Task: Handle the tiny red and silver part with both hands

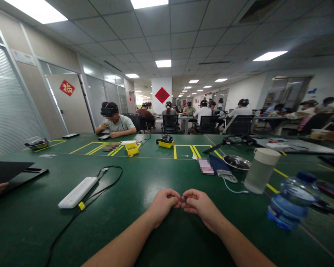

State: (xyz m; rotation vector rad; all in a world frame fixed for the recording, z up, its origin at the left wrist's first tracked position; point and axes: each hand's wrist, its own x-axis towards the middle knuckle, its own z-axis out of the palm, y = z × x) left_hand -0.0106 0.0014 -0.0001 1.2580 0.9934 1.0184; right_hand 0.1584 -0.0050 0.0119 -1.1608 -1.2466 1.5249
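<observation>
1. A small red piece (pixel 179 199) is pinched by the left hand (pixel 164 203), at six o'clock in view
2. The right hand (pixel 202 204) is placed just beside, fingers curled; its grip cannot be told
3. A bottle (pixel 290 205) is seen at their three o'clock

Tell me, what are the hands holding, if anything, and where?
Left hand and right hand pinch something small and red; which part is too tiny to tell.

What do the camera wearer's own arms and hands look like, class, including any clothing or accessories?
The left forearm and right forearm are bare as far as the picture shows, with no sleeves. The left hand and right hand are ungloved. No watch, bracelet or cable shows on either wrist.
</observation>
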